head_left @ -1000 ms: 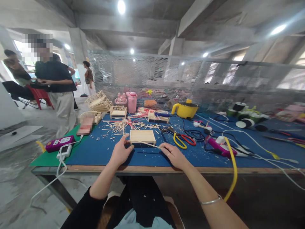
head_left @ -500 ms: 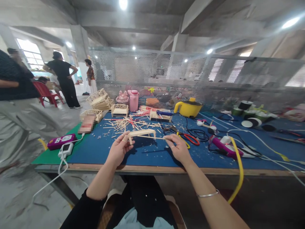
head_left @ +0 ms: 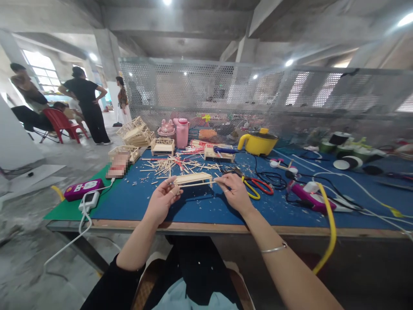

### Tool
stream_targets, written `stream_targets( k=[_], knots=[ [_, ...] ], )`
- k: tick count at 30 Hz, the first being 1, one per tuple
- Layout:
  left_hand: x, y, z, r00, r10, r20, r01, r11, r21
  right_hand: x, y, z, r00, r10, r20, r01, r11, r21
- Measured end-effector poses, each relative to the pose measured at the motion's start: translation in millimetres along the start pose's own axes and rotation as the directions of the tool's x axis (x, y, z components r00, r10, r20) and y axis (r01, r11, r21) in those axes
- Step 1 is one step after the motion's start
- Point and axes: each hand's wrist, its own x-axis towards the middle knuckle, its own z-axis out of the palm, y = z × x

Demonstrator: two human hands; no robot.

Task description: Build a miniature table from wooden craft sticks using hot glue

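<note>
My left hand (head_left: 163, 199) is closed on the left end of a small frame made of pale wooden sticks (head_left: 193, 177), held just above the blue mat. A thin wooden stick (head_left: 201, 184) runs along the frame's near side, its right end pinched in the fingers of my right hand (head_left: 235, 191). Whether the stick touches the frame all along cannot be made out. Behind my hands lies a loose pile of wooden sticks (head_left: 176, 165). Red-handled scissors (head_left: 263, 186) and a yellow-handled tool (head_left: 251, 191) rest right of my right hand.
Finished-looking stick models (head_left: 163, 146) stand at the back left, near a pink bottle (head_left: 182, 132). A blue glue gun (head_left: 224, 150) lies across another stick model. Further right are a yellow pot (head_left: 260, 144), cables, and a purple power strip (head_left: 308, 198). People stand beyond the table's left side.
My right hand has moved left, bringing the stick along the frame's near side. The frame has tilted slightly. A person at the far left has moved out of the foreground.
</note>
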Motion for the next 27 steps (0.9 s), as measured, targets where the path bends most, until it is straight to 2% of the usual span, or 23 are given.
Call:
stream_targets(
  k=[18,27],
  knots=[
    [1.4,-4.3,-0.3,0.999,0.034,-0.031,-0.031,0.994,0.108,4.1,2.4,5.8,0.999,0.019,-0.032,-0.02,0.999,-0.041],
    [4.3,-9.3,-6.7,0.997,0.083,-0.006,-0.081,0.979,0.188,6.0,6.0,10.4,0.996,-0.026,-0.082,0.018,0.995,-0.094]
  ],
)
